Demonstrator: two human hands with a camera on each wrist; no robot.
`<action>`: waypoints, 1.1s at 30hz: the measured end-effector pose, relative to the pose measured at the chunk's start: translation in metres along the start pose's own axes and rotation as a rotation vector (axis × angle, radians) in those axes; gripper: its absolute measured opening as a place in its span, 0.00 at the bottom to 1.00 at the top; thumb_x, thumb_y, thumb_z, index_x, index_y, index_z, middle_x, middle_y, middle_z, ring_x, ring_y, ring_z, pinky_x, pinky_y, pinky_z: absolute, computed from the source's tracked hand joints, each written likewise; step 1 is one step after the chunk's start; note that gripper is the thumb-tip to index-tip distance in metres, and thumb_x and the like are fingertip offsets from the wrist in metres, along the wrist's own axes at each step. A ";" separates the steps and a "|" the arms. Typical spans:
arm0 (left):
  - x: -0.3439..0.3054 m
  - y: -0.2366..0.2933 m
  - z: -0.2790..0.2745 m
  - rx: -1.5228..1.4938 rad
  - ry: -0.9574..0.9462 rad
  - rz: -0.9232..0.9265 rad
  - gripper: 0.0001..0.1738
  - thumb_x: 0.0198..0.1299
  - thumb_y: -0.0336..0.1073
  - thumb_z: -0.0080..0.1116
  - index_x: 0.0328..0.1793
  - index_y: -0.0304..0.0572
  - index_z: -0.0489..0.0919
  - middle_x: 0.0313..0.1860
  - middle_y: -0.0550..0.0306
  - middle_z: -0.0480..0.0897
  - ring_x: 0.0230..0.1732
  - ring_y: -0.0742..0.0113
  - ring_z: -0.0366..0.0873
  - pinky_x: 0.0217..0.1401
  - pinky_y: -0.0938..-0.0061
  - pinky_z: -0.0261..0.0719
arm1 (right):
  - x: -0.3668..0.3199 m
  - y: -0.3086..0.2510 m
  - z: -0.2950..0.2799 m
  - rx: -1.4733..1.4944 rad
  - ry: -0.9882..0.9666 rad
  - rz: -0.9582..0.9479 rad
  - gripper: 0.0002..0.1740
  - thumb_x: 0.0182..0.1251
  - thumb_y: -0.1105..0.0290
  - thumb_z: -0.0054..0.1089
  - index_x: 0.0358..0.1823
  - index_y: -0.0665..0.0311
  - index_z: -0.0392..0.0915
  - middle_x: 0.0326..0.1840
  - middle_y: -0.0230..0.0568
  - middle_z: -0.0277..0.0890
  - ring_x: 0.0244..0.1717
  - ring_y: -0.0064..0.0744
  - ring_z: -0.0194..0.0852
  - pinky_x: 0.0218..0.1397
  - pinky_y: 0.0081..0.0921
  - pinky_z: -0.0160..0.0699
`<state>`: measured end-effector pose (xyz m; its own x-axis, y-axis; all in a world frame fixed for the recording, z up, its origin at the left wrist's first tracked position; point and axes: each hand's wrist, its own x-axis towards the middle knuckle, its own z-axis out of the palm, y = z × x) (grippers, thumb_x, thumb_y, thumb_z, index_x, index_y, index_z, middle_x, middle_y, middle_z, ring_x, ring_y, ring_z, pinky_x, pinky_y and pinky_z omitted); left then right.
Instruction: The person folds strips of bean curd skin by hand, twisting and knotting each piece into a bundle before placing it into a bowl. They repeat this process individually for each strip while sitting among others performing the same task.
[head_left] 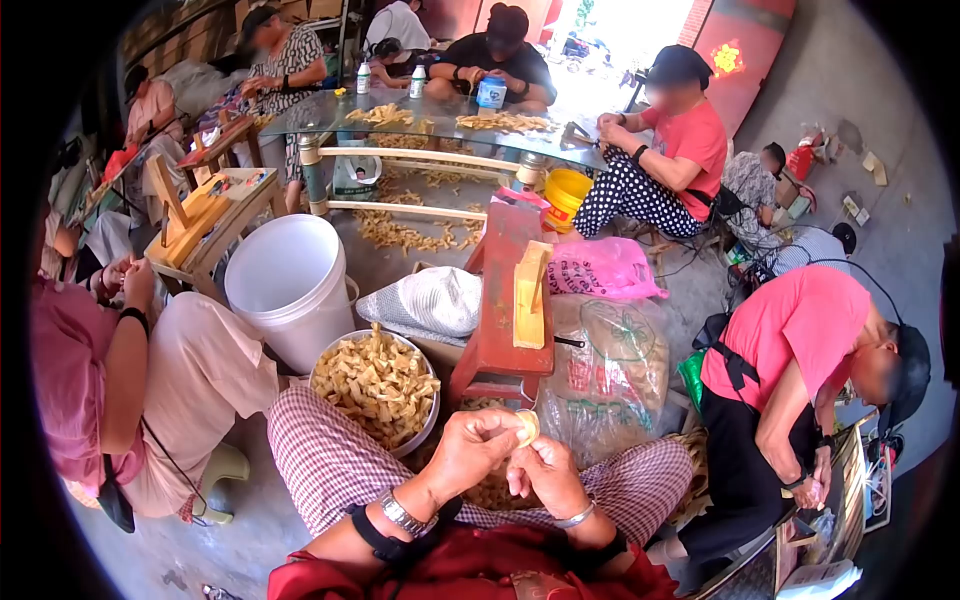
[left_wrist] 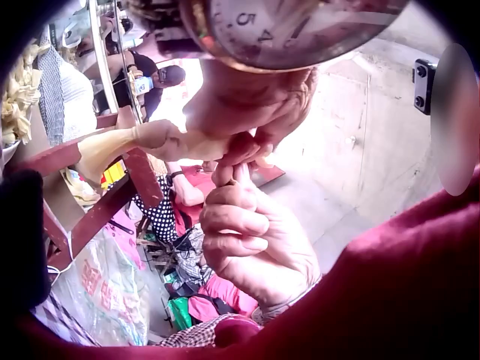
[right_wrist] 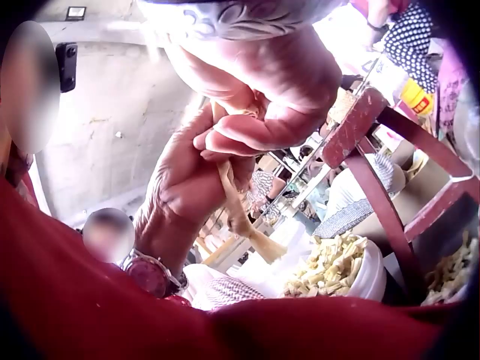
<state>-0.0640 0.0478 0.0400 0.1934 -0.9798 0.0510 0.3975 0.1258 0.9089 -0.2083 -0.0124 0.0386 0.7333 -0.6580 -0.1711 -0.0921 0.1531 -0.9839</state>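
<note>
Both hands meet in front of the lap in the head view. My left hand (head_left: 468, 448) pinches a pale yellow strip (head_left: 528, 428) between thumb and fingers. Close against it, my right hand (head_left: 550, 478) has its fingers curled at the same strip. In the left wrist view the strip (left_wrist: 103, 153) sticks out sideways with a knot-like bulge and a flared end. The right wrist view shows the strip (right_wrist: 266, 246) hanging below the fingers; its middle is hidden by them. Beside the left knee, a white basin (head_left: 436, 408) holds a heap of similar yellow pieces (head_left: 370, 382).
A red wooden bench (head_left: 505, 285) with a wooden block (head_left: 530, 300) stands ahead. Left of it is a white bucket (head_left: 290, 290); to its right are a pink bag (head_left: 605, 268) and a clear plastic sack (head_left: 605, 360). Several people sit around a glass table (head_left: 440, 145).
</note>
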 end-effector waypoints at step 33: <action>0.001 -0.021 -0.007 0.084 0.243 -0.058 0.04 0.67 0.27 0.46 0.43 0.34 0.72 0.26 0.62 0.75 0.20 0.80 0.70 0.22 0.85 0.71 | 0.030 0.002 0.035 -0.565 0.449 -0.474 0.08 0.57 0.79 0.61 0.37 0.65 0.73 0.29 0.44 0.71 0.27 0.39 0.73 0.29 0.31 0.71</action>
<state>-0.0652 0.0450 0.0184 0.3862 -0.9176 -0.0940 0.3406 0.0471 0.9390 -0.1636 -0.0060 0.0336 0.4541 -0.8073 0.3768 -0.2530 -0.5224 -0.8143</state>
